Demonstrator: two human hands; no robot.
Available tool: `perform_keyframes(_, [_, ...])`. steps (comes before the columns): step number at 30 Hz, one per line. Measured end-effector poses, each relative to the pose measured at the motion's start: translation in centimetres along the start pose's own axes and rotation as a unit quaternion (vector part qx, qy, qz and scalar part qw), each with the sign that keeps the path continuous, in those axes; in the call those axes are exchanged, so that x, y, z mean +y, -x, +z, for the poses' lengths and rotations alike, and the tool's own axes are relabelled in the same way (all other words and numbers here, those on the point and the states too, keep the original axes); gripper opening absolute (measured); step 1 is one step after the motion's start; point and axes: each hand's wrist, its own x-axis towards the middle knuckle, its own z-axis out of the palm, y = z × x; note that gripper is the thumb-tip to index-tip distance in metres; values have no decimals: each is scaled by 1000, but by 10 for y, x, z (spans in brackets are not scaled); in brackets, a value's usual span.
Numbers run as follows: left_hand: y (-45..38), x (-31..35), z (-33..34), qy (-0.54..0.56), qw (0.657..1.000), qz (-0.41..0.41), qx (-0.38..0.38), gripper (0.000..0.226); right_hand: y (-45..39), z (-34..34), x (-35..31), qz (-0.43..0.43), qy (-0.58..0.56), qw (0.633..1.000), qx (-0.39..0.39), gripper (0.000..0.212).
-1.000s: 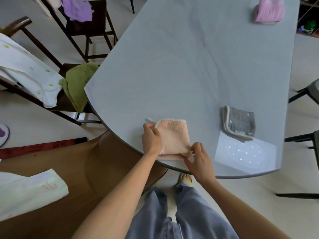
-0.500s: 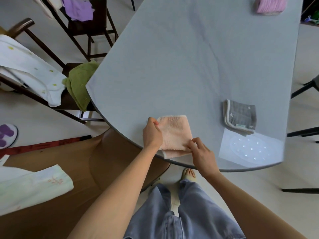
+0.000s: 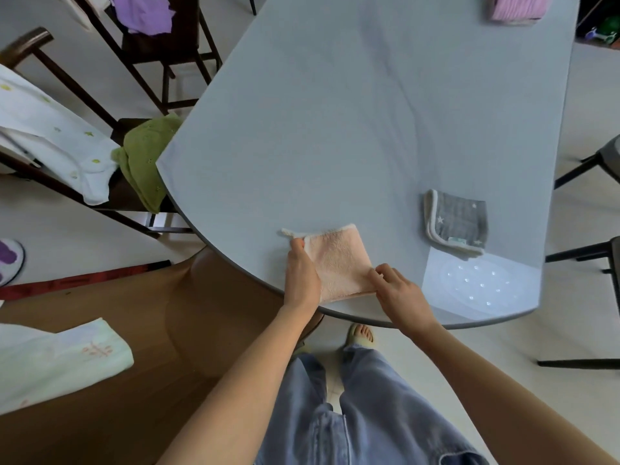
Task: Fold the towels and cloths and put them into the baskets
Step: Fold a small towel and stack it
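A small folded peach cloth (image 3: 339, 263) lies at the near edge of the grey-blue table (image 3: 335, 129). My left hand (image 3: 300, 275) grips its left edge, fingers curled over the border. My right hand (image 3: 397, 293) pinches its near right corner. A folded grey cloth with white stars (image 3: 458, 223) lies to the right on the table. A folded pink towel (image 3: 516, 8) sits at the far right end. No basket is in view.
A green cloth (image 3: 144, 156) and a white dotted cloth (image 3: 57, 139) hang on a chair at the left. A purple cloth (image 3: 144, 11) lies on a farther chair. A pale green folded towel (image 3: 57, 360) rests on a brown surface at lower left. Dark chairs stand right.
The peach cloth and both hands stay in nearly the same place on the table's near edge. A small white loop now shows at the cloth's far left corner.
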Motion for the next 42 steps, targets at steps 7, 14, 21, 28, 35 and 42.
perform_keyframes(7, [8,-5,9,-86,996,23,2,21,-3,-12,5,-61,28,997,-48,35])
perform_keyframes(14, [11,-6,13,-131,991,35,5,39,-102,-46,7,53,-183,974,-122,53])
perform_keyframes(21, [2,-16,19,-181,980,79,5,55,-150,-48,27,-59,-43,941,-330,11])
perform_keyframes(28, [-3,-8,14,-197,979,49,0,31,-150,-34,15,11,48,960,-277,26])
perform_keyframes(35, [4,0,12,-179,981,26,73,47,-110,-15,-5,55,-74,995,-37,40])
perform_keyframes(42, [9,-39,25,-346,933,86,-41,64,-58,29,-2,11,-12,994,-107,64])
